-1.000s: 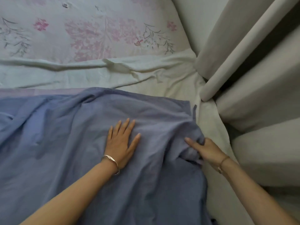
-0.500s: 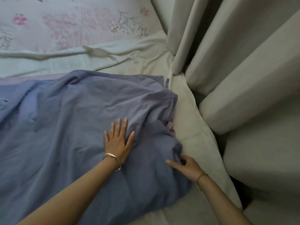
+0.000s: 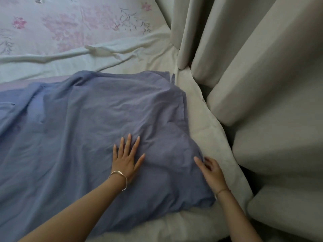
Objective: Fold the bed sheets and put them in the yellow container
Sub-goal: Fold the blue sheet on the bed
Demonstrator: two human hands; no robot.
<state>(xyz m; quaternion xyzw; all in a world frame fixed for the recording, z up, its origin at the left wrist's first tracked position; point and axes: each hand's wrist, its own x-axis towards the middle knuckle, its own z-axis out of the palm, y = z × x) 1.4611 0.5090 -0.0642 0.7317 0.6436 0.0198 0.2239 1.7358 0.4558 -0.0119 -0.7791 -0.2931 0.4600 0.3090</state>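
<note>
Now the bed [image 3: 206,130] fills most of your view. Its cream cover is bare along the right side, where it meets the heavy folds of the pale curtains [image 3: 262,67]. At the far end lies a floral cover [image 3: 70,23] in pink, with a rumpled white sheet [image 3: 87,55] ridged just in front of it.

The blue sheet [image 3: 87,128] is spread over the near left part of the bed, from the left border of the view to its own right edge beside the bare cream strip. Its near right corner lies close to your right wrist. A second ago that right edge was gathered into a hump at your right hand. The hump is gone now, and the cloth lies flatter with only shallow wrinkles.

Your left hand [image 3: 126,159] stays where it was on the sheet, palm down. Its fingers are straight and a little spread, pressing the cloth and holding nothing. Your right hand [image 3: 211,169] has come nearer to you along the sheet's right edge. Its thumb lies straight on the blue cloth and its fingers are curled just off the edge. Whether they pinch the hem you cannot tell from this view.

A silver bangle [image 3: 118,175] sits on your left wrist and a thin bracelet [image 3: 222,190] on your right.
</note>
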